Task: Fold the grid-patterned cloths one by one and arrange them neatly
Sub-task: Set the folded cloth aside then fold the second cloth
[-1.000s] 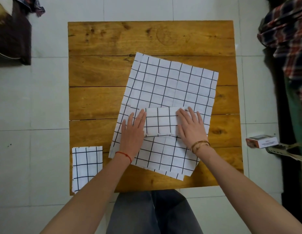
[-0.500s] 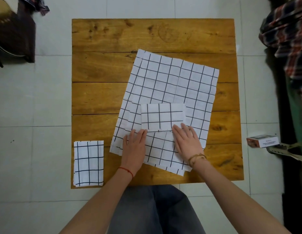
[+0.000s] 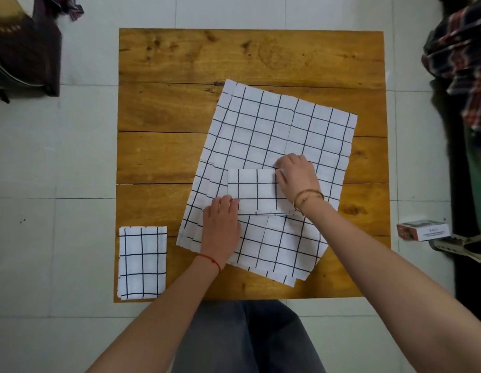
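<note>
Pinching small folded rectangular cloth [image 3: 257, 191]: left hand [image 3: 220, 224] near corner, right hand [image 3: 297, 176] far corner.

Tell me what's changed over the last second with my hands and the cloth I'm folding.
Both hands came off the top of the folded cloth and went to its corners: the right hand now pinches the far right corner, the left hand grips the near left corner. The folded cloth, the spread cloths beneath it and the finished cloth on the table lie as before.
</note>
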